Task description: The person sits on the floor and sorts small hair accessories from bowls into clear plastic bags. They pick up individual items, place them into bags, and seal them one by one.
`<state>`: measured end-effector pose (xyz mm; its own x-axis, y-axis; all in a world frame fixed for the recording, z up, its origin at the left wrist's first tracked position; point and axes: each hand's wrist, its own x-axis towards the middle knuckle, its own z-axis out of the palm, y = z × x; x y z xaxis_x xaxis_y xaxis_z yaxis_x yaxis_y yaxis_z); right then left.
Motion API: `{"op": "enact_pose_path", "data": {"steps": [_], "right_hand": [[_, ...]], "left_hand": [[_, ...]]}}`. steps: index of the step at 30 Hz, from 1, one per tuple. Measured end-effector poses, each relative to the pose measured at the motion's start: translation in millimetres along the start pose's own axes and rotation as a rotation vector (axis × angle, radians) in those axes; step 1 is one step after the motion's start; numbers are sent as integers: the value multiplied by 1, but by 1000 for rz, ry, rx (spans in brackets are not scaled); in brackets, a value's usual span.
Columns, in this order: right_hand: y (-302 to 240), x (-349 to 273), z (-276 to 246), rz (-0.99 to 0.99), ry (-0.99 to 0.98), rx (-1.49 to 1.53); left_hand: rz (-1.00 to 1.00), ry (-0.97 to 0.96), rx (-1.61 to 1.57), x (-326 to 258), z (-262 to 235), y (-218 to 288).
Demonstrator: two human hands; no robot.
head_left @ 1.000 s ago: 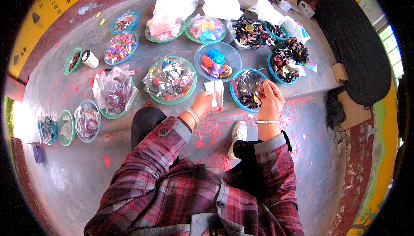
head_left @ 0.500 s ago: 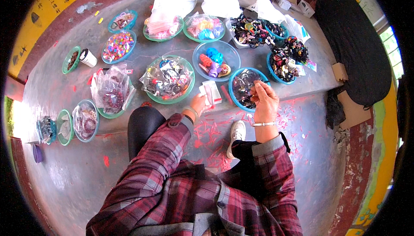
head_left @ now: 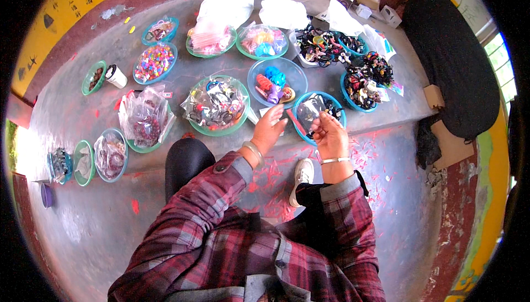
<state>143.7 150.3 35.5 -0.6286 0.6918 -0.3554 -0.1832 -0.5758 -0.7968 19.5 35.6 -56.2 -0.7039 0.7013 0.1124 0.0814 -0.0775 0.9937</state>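
Observation:
My left hand (head_left: 269,130) reaches forward over a raised concrete ledge (head_left: 386,111), fingers curled on a small white packet (head_left: 264,113) that peeks out under the palm. My right hand (head_left: 332,135), with a bangle on the wrist, pinches a small clear plastic bag (head_left: 310,112) with dark pieces inside, just above a blue bowl (head_left: 338,115). The two hands are close together at that bowl's near rim. A green bowl (head_left: 243,121) heaped with filled clear bags sits left of my left hand. A clear bowl (head_left: 292,73) with blue and orange hair clips is just beyond.
More bowls of colourful beads (head_left: 154,62), pink packets (head_left: 208,41) and dark hair ties (head_left: 367,76) line the ledge, with white bags (head_left: 226,7) behind. A paper cup (head_left: 116,76) stands at left. My shoe (head_left: 301,174) rests on the paint-flecked floor. A black mat (head_left: 452,59) lies at right.
My left hand has lowered the white packet from upright and moved right toward the blue bowl. My right hand stayed over the bowl with the clear bag.

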Motion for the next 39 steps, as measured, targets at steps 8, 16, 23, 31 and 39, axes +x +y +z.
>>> {"op": "enact_pose_path", "data": {"steps": [8, 16, 23, 31, 39], "right_hand": [[4, -9, 8, 183, -132, -81], [0, -11, 12, 7, -51, -380], [6, -5, 14, -58, -208, -498], [9, -1, 10, 31, -245, -428], [8, -2, 12, 49, -191, -450]], "left_hand": [[398, -196, -38, -6, -22, 86], [-313, -140, -391, -2, -26, 75], [-452, -267, -471, 0, -24, 75], [-376, -313, -388, -1, -24, 83], [-296, -181, -305, 1, -20, 76]]}}
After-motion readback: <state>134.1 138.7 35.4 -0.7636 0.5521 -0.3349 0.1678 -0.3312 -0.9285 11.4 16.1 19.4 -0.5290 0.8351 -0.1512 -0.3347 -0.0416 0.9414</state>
